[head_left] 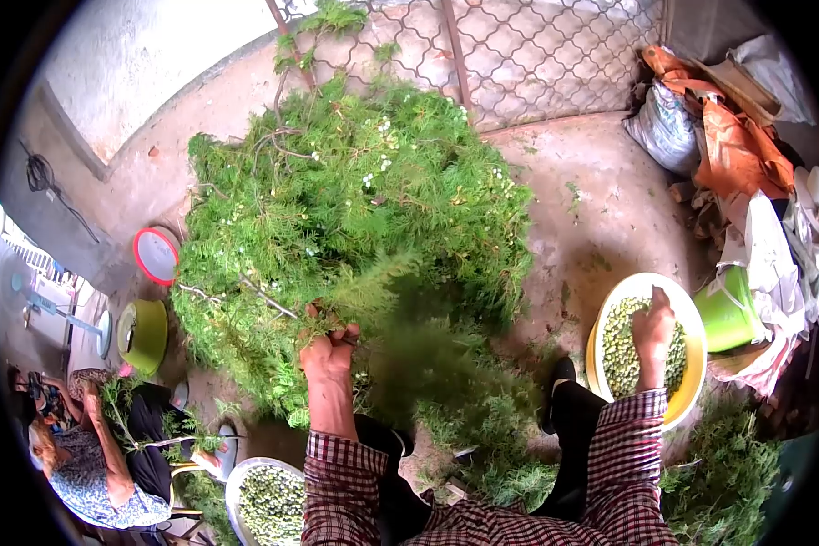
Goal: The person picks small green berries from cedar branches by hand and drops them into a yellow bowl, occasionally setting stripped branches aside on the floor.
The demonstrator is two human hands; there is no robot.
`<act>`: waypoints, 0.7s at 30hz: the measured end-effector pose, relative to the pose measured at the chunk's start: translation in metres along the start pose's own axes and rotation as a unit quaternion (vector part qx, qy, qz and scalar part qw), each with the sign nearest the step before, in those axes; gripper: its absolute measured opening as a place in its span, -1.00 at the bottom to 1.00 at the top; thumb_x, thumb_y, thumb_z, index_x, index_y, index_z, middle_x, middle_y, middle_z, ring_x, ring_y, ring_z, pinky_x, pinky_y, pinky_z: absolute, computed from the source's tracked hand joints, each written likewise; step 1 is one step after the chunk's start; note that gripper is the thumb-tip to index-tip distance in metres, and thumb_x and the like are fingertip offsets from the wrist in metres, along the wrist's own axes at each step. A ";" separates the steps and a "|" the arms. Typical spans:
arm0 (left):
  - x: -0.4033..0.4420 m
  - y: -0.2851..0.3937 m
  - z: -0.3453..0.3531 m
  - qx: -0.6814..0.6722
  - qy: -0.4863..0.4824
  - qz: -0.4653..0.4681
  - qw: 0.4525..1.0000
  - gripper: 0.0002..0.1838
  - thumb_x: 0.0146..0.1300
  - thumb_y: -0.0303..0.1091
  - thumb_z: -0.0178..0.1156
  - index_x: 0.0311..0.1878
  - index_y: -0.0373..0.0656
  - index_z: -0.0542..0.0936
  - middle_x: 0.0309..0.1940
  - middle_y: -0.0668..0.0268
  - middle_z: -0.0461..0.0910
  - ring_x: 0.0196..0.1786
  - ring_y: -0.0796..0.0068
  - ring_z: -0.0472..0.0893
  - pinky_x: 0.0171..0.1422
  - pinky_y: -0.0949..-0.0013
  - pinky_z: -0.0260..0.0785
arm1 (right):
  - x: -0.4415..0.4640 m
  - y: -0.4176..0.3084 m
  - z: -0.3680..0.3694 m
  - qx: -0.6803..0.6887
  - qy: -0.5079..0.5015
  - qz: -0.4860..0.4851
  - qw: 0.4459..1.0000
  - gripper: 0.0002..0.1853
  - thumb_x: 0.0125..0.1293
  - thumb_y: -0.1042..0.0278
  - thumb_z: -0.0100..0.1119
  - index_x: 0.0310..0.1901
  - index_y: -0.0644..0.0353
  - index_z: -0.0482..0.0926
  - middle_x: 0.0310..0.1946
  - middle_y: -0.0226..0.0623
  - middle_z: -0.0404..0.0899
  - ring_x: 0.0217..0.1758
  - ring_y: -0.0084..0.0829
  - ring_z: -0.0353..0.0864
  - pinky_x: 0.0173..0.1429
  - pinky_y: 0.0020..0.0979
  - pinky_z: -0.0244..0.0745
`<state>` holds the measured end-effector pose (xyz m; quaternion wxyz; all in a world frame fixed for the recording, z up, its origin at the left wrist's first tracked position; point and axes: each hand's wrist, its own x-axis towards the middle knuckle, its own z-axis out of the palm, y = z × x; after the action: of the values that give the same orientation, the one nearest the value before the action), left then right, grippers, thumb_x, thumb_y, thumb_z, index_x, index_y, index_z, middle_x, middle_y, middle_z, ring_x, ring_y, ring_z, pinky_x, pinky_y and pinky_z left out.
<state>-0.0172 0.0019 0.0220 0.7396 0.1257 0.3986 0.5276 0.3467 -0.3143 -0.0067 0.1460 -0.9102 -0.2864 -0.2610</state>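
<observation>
My left hand is closed around the stem of a green conifer branch, at the near edge of a large heap of cut conifer branches. Parts of the foliage beside this hand are blurred. On my right, a yellow basin holds many small green cones or berries. Over that basin is my right hand, its fingers curled together; whatever may be in them is hidden.
A co-worker sits at the lower left with a branch in hand. Near them stand a bowl of green berries, a green tub and a red-rimmed basin. Sacks and a lime-green bucket line the right side.
</observation>
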 end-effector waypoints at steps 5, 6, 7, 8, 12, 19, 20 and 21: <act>0.000 0.000 0.007 -0.063 0.019 -0.016 0.998 -0.81 0.32 -0.21 -0.16 -0.32 0.09 0.47 -0.55 0.37 0.34 -0.60 0.50 0.25 -0.27 0.16 0.29 | -0.001 -0.025 -0.023 0.279 -0.129 0.093 0.947 -0.66 0.02 0.48 0.18 -0.10 0.32 0.50 -0.24 -0.09 0.56 -0.18 -0.29 0.56 -0.04 -0.33 0.45; -0.001 -0.002 0.009 -0.077 0.016 -0.025 0.997 -0.77 0.31 -0.21 -0.16 -0.39 0.11 0.49 -0.56 0.37 0.33 -0.61 0.48 0.23 -0.25 0.15 0.28 | -0.005 -0.056 -0.038 0.463 -0.197 0.121 0.856 -0.74 0.04 0.51 0.17 -0.16 0.29 0.54 -0.31 -0.15 0.59 -0.25 -0.36 0.58 -0.10 -0.38 0.48; 0.001 -0.005 0.008 -0.068 -0.002 -0.018 0.998 -0.76 0.31 -0.22 -0.17 -0.41 0.09 0.48 -0.57 0.37 0.33 -0.61 0.47 0.24 -0.20 0.08 0.26 | -0.016 -0.088 -0.045 0.581 -0.240 0.126 0.768 -0.79 0.06 0.52 0.16 -0.21 0.28 0.55 -0.36 -0.20 0.59 -0.32 -0.43 0.57 -0.17 -0.42 0.50; 0.000 -0.007 0.009 -0.076 0.010 -0.030 0.997 -0.76 0.31 -0.22 -0.17 -0.41 0.08 0.48 -0.58 0.36 0.33 -0.61 0.46 0.24 -0.18 0.07 0.25 | -0.028 -0.115 -0.050 0.685 -0.276 0.131 0.661 -0.84 0.08 0.53 0.15 -0.26 0.26 0.56 -0.41 -0.26 0.60 -0.38 -0.50 0.57 -0.24 -0.47 0.52; 0.002 -0.016 0.012 -0.088 0.034 -0.066 0.993 -0.76 0.31 -0.22 -0.17 -0.41 0.08 0.47 -0.61 0.35 0.35 -0.59 0.44 0.27 -0.08 0.01 0.21 | -0.050 -0.182 -0.060 0.493 -0.396 -0.230 0.740 -0.73 0.05 0.42 0.21 -0.17 0.26 0.52 -0.43 -0.24 0.58 -0.51 -0.53 0.54 -0.44 -0.55 0.49; 0.013 -0.027 0.005 -0.068 -0.027 -0.098 0.992 -0.82 0.27 -0.16 -0.08 -0.42 0.11 0.45 -0.61 0.38 0.37 -0.60 0.42 0.30 -0.11 -0.03 0.21 | -0.087 -0.224 -0.023 0.518 -0.470 -0.140 0.701 -0.60 0.01 0.13 0.24 -0.26 0.34 0.50 -0.42 -0.14 0.57 -0.41 -0.36 0.56 -0.30 -0.41 0.45; 0.013 -0.027 0.005 -0.060 -0.028 -0.099 0.993 -0.83 0.27 -0.16 -0.08 -0.41 0.11 0.44 -0.61 0.39 0.38 -0.60 0.42 0.30 -0.12 -0.03 0.22 | -0.090 -0.230 -0.021 0.539 -0.485 -0.103 0.681 -0.58 0.01 0.10 0.22 -0.29 0.35 0.50 -0.42 -0.11 0.56 -0.40 -0.30 0.56 -0.28 -0.39 0.44; 0.012 -0.029 0.006 -0.053 -0.031 -0.101 0.993 -0.83 0.27 -0.15 -0.09 -0.40 0.11 0.43 -0.61 0.39 0.38 -0.60 0.43 0.30 -0.12 -0.03 0.22 | -0.093 -0.235 -0.020 0.550 -0.511 -0.062 0.658 -0.60 0.02 0.12 0.21 -0.31 0.36 0.50 -0.44 -0.12 0.56 -0.42 -0.33 0.56 -0.30 -0.40 0.44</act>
<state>0.0083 0.0018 0.0027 0.8064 0.0619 0.3580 0.4666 0.1339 -0.1777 -0.0149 0.4341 -0.6344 -0.4631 0.4413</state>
